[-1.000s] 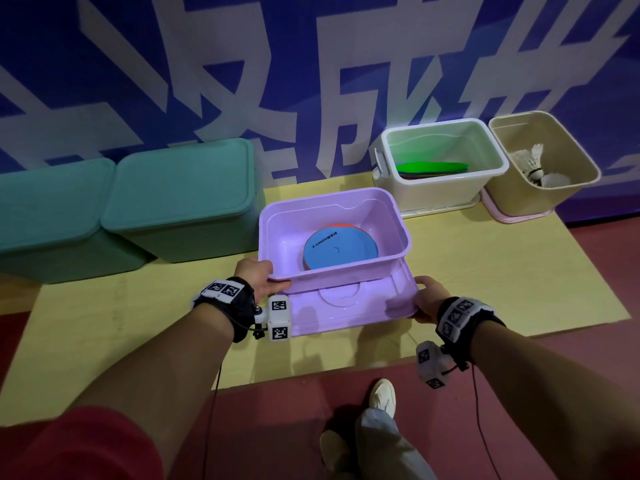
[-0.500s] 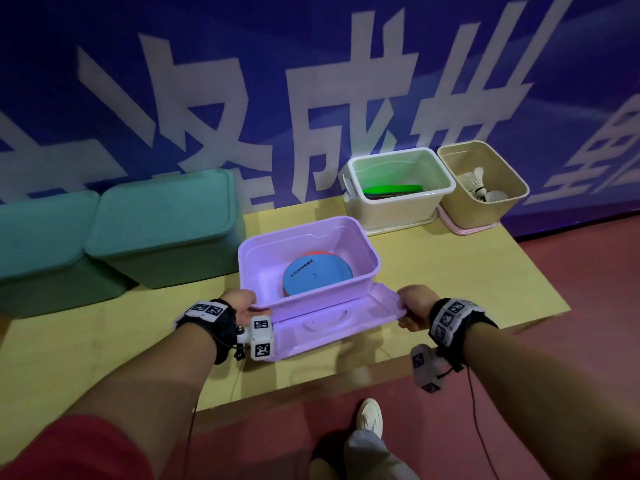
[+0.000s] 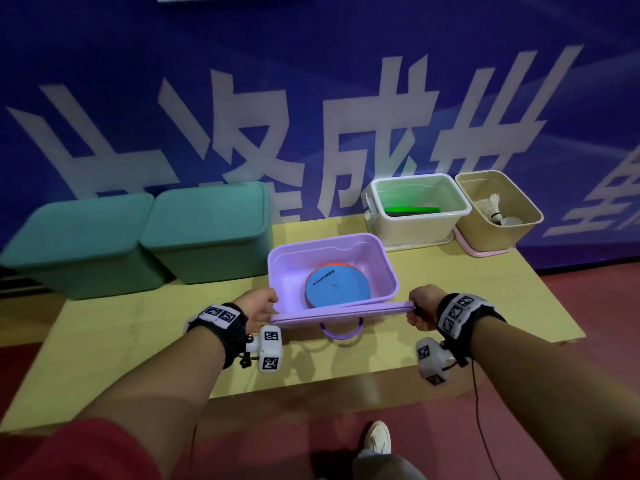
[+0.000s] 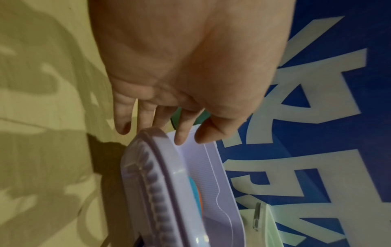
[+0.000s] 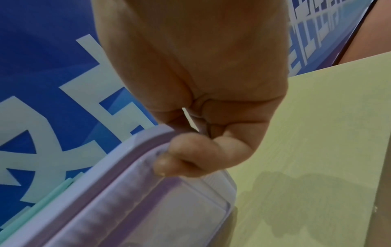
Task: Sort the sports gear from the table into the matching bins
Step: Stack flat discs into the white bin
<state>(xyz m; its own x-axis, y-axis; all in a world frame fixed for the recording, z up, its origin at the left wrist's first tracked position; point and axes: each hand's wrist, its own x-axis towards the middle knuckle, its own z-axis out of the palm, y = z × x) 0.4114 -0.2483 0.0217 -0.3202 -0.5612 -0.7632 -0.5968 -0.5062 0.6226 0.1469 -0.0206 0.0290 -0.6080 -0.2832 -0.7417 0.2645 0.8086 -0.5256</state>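
Purple bin [image 3: 332,268] sits mid-table, near edge of the yellow table [image 3: 485,306], blue disc [image 3: 337,287] flat inside over something orange. Purple lid [image 3: 343,311] is held up edge-on across the bin's near rim, carry handle [image 3: 341,332] hanging down toward me. My left hand [image 3: 258,306] has the lid's left end: thumb and forefinger on top, other fingers [image 4: 146,117] behind the edge, only loosely curled. My right hand [image 3: 424,306] grip is tight, fingers [image 5: 186,155] curled round the lid's right corner. Far right: white bin [image 3: 419,230] with a green paddle [image 3: 412,210] in it, beige bin [image 3: 498,216] beside it with shuttlecocks [image 3: 493,216]. Far left: two teal bins [image 3: 149,237], lids on.
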